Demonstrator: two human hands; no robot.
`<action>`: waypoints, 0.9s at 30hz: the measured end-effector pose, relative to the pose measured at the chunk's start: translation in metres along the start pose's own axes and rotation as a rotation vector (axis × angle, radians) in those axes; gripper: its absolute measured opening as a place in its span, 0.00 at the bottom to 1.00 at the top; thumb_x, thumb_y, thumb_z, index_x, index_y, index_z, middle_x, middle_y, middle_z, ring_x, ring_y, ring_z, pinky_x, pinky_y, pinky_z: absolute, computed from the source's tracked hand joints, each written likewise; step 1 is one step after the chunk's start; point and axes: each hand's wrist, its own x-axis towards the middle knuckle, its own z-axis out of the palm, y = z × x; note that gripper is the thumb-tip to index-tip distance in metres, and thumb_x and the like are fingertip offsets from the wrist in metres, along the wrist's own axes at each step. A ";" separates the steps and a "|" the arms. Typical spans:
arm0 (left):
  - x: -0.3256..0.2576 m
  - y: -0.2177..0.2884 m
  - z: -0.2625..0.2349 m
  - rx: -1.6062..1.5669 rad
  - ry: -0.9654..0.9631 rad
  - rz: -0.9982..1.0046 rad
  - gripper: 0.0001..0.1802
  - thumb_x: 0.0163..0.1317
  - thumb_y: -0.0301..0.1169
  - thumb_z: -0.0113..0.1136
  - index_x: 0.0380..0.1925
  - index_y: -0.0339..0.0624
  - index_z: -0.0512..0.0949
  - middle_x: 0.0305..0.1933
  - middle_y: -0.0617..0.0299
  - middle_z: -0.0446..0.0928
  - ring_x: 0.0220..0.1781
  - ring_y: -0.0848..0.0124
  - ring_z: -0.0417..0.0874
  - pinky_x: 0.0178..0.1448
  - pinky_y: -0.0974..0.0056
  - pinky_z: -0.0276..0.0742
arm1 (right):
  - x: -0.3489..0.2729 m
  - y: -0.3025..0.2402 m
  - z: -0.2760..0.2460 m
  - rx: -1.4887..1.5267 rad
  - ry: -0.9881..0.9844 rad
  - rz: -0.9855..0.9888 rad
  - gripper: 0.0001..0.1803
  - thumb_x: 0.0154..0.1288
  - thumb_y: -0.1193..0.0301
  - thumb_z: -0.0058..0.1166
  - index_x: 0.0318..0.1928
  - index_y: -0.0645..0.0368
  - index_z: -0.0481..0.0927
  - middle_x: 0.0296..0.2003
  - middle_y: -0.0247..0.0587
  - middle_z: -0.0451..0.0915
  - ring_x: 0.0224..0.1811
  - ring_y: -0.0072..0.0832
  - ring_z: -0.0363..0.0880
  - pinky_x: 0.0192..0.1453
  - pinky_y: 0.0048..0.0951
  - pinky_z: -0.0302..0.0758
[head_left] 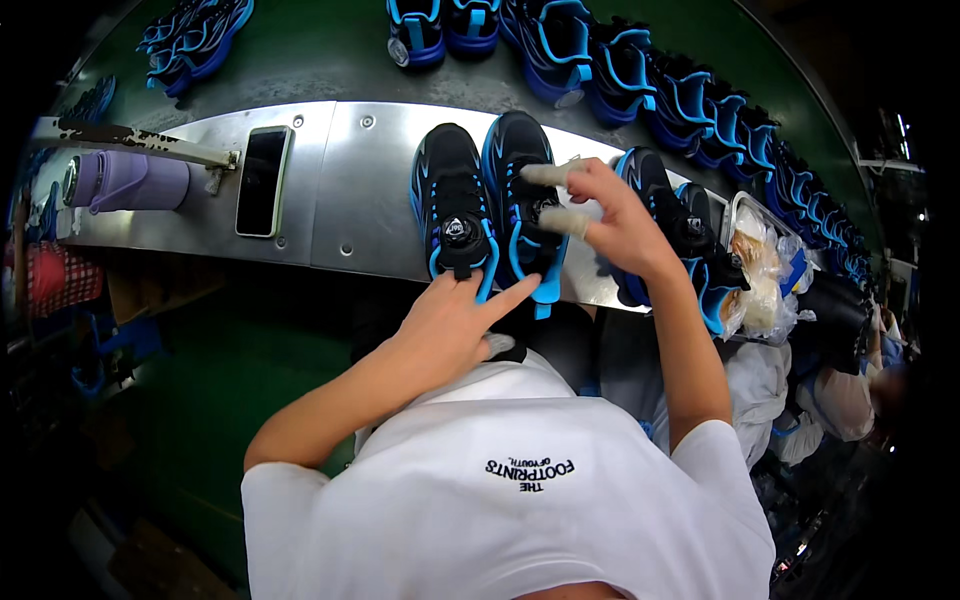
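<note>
Two black sneakers with blue trim stand side by side on the metal bench, toes pointing away from me. My left hand (450, 325) is at the heel of the left sneaker (450, 175), its fingertips at the collar. One finger of it stretches across to the heel opening of the right sneaker (518, 150); a pale cover shows on the thumb. My right hand (615, 220) hovers over the right sneaker, fingers apart and two of them in pale finger covers. Those fingers partly hide that shoe's round lacing dial (543, 210). The left shoe's dial (459, 231) shows fully.
More such sneakers (650, 185) stand close on my right, beside a tray (735, 215) of plastic-wrapped items. A long row of sneakers (680, 100) curves along the green surface beyond. Leftward on the bench (370, 180) lie a phone (264, 180) and a purple bottle (140, 182).
</note>
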 end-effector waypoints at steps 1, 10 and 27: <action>0.008 0.002 0.002 0.001 -0.004 0.009 0.38 0.47 0.31 0.68 0.64 0.53 0.70 0.41 0.48 0.77 0.42 0.56 0.80 0.43 0.57 0.78 | -0.004 0.005 0.009 0.030 0.000 -0.083 0.22 0.58 0.67 0.65 0.54 0.49 0.83 0.39 0.36 0.75 0.49 0.33 0.71 0.54 0.33 0.71; 0.010 -0.037 -0.028 -0.172 0.051 -0.205 0.16 0.50 0.40 0.69 0.38 0.47 0.82 0.30 0.54 0.76 0.33 0.53 0.81 0.37 0.55 0.76 | -0.002 0.005 0.012 0.216 0.094 0.002 0.19 0.63 0.70 0.61 0.55 0.54 0.81 0.41 0.39 0.78 0.38 0.24 0.76 0.47 0.26 0.73; 0.072 -0.370 -0.162 0.389 0.158 -0.853 0.19 0.60 0.36 0.57 0.52 0.62 0.80 0.57 0.57 0.77 0.61 0.53 0.76 0.62 0.42 0.68 | 0.148 0.114 -0.038 -1.198 0.342 -0.272 0.17 0.58 0.74 0.53 0.45 0.41 0.87 0.64 0.29 0.70 0.66 0.42 0.66 0.78 0.51 0.48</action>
